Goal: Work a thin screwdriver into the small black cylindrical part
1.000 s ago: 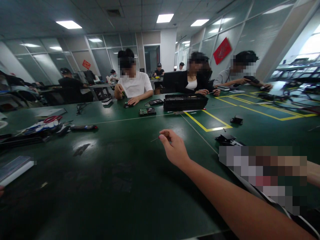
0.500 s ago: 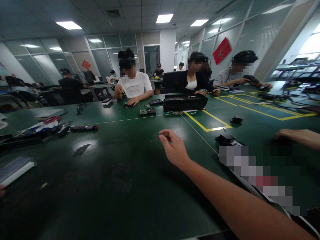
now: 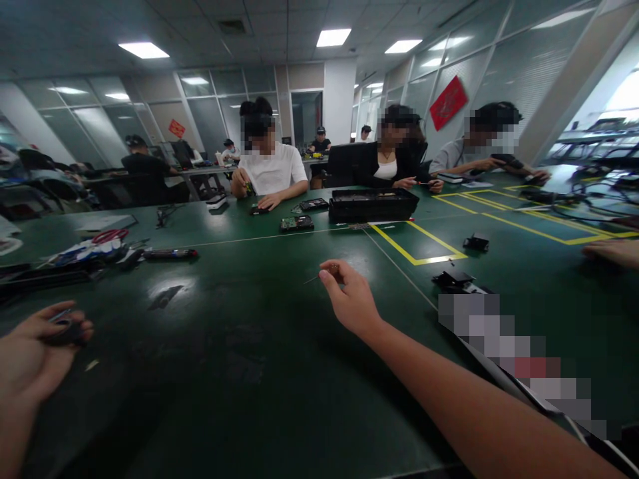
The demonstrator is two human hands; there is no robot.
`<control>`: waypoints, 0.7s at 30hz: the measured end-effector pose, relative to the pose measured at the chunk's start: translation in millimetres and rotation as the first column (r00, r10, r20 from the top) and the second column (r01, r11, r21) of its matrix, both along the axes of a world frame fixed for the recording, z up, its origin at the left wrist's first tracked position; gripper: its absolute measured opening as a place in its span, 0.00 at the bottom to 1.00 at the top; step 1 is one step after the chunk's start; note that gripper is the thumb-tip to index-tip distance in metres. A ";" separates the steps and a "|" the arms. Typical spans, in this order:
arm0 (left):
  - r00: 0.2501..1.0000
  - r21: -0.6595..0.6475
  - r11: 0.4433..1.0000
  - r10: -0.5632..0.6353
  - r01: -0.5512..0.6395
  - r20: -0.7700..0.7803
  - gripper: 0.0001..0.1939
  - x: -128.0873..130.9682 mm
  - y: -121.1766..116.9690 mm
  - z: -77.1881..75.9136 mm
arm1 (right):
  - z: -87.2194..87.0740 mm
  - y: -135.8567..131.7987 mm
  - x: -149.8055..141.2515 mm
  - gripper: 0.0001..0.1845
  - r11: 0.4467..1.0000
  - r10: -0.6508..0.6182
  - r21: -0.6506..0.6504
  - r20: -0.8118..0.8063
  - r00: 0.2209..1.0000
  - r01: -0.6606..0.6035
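My right hand (image 3: 349, 296) reaches over the middle of the green table, thumb and fingers pinched together. From the pinch a thin screwdriver (image 3: 312, 278) points left, its slim metal shaft above the tabletop; its handle is mostly hidden in the fingers. At the left edge is my left hand (image 3: 42, 356), palm turned inward, with fingers curled round a small dark object (image 3: 67, 330). That object has a bluish edge, and its kind cannot be made out. Under the left hand lies a small pale scrap (image 3: 92, 365).
Beyond my hands lie a hard drive with a green board (image 3: 296, 224) and a long black tray (image 3: 373, 205). Left are pliers with red handles (image 3: 110, 235) and a dark pen-like tool (image 3: 171, 254). Black parts (image 3: 453, 279) lie right. Co-workers sit opposite; another person's hand (image 3: 614, 251) rests right.
My left hand has come in from the left edge with the dark object; the pale flat box there has left view. The other person's hand at right has drawn back. My right hand stays nearly still.
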State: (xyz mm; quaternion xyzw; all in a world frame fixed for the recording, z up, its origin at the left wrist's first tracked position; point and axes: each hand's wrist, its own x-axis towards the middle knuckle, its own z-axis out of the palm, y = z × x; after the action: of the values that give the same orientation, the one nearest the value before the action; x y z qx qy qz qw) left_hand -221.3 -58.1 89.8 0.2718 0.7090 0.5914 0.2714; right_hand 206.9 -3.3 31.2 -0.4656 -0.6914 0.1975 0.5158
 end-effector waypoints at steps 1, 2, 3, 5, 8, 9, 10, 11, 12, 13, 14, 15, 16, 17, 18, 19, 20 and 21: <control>0.999 0.060 0.998 -0.008 0.005 0.044 0.16 6.5 6.7 -3.0 | 0.0 -0.1 0.1 0.12 1.000 -0.001 -0.003 -0.001 1.000 0.001; 0.995 0.116 0.993 -0.046 0.035 0.091 0.17 15.5 13.2 -4.9 | -0.1 -0.1 0.3 0.12 1.000 -0.002 -0.005 -0.002 1.000 0.002; 0.987 0.157 0.986 -0.077 0.055 0.138 0.18 26.9 19.5 -5.5 | -0.3 0.0 0.4 0.12 1.000 -0.002 -0.007 -0.004 1.000 0.002; 0.961 0.192 0.969 -0.196 0.158 0.196 0.19 55.1 31.3 -4.4 | -0.6 0.2 0.8 0.12 1.000 -0.005 -0.013 -0.006 1.000 0.005; 0.867 0.234 0.902 -0.420 0.364 0.268 0.17 103.1 46.6 -3.6 | -0.1 0.3 1.9 0.13 0.999 -0.012 -0.031 -0.006 1.000 0.012; 0.839 0.252 0.874 -0.476 0.416 0.263 0.18 119.2 50.9 -5.6 | 0.6 0.0 2.2 0.13 0.999 -0.014 -0.039 0.000 1.000 0.014; 0.809 0.243 0.839 -0.539 0.487 0.236 0.21 135.0 54.7 -9.3 | 1.4 -0.4 2.5 0.14 0.999 -0.017 -0.047 0.012 1.000 0.017; 0.801 0.218 0.814 -0.575 0.539 0.165 0.26 150.4 57.9 -14.6 | 2.5 -1.0 2.6 0.14 0.998 -0.019 -0.055 0.028 0.999 0.021; 0.800 0.175 0.794 -0.598 0.582 0.049 0.30 165.3 60.4 -21.2 | 3.7 -1.9 2.5 0.15 0.998 -0.022 -0.065 0.046 0.999 0.025; 0.790 0.099 0.784 -0.607 0.613 -0.084 0.32 179.5 62.1 -28.8 | 4.8 -2.9 2.3 0.17 0.997 -0.025 -0.076 0.062 0.998 0.030; 0.755 -0.001 0.772 -0.621 0.635 -0.209 0.32 192.7 62.9 -36.7 | 5.8 -3.9 1.9 0.18 0.996 -0.029 -0.087 0.072 0.997 0.035; 0.711 -0.076 0.760 -0.634 0.646 -0.305 0.30 204.7 62.8 -44.5 | 6.7 -5.0 1.4 0.18 0.995 -0.031 -0.097 0.077 0.997 0.038; 0.658 -0.119 0.739 -0.652 0.664 -0.377 0.27 215.1 62.1 -51.8 | 7.2 -5.9 0.9 0.19 0.994 -0.030 -0.102 0.078 0.997 0.038; 0.604 -0.154 0.714 -0.670 0.683 -0.430 0.23 223.4 60.8 -58.1 | 7.5 -6.7 0.4 0.18 0.994 -0.028 -0.101 0.079 0.997 0.035; 0.552 -0.184 0.686 -0.691 0.704 -0.466 0.20 229.4 59.3 -63.5 | 7.5 -7.3 0.1 0.18 0.995 -0.024 -0.091 0.081 0.996 0.031; 0.504 -0.205 0.657 -0.709 0.725 -0.494 0.18 233.2 57.9 -67.8 | 7.4 -7.7 -0.1 0.17 0.997 -0.019 -0.074 0.082 0.996 0.025; 0.460 -0.216 0.631 -0.721 0.745 -0.518 0.17 234.8 56.6 -71.4 | 7.0 -7.7 -0.1 0.16 0.998 -0.018 -0.054 0.076 0.997 0.022; 0.424 -0.216 0.609 -0.724 0.763 -0.545 0.17 234.4 55.6 -74.2 | 6.5 -7.6 0.2 0.14 0.999 -0.018 -0.034 0.060 0.998 0.020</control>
State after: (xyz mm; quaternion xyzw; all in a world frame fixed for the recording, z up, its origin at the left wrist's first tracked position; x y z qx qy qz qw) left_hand 13.1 -2.4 15.6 0.7315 0.5422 0.3183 0.2637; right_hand 207.1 -10.9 37.8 -0.4869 -0.6985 0.1904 0.4887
